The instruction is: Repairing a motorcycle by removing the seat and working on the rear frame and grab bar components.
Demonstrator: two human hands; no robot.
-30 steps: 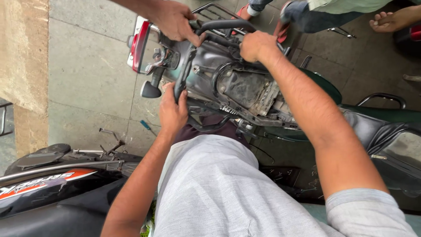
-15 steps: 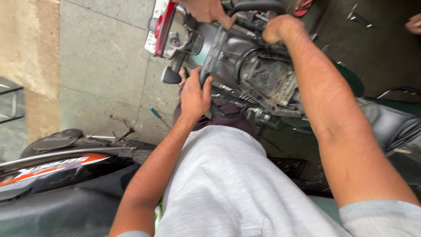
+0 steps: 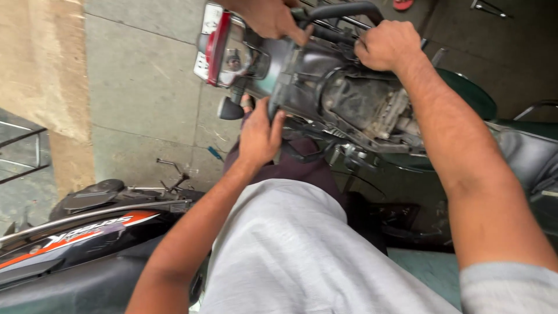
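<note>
An open-air motorcycle repair spot on a paved yard. A stripped motorcycle tail (image 3: pixel 325 93), seat off and frame bare, stands on concrete slabs (image 3: pixel 139 87). Just left of it is parked a black motorcycle (image 3: pixel 87 238).

- A second motorcycle (image 3: pixel 87 232), black with orange and white striping, is parked at the lower left.
- Grey paving slabs (image 3: pixel 139 75) cover the ground.
- A small blue tool (image 3: pixel 215 153) lies on the slabs.
- A black seat (image 3: pixel 523 151) sits at the right edge.

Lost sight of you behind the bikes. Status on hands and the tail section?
Left hand on tail section underside. Right hand gripping grab rail. Another person's hand on top near tail light.
</note>
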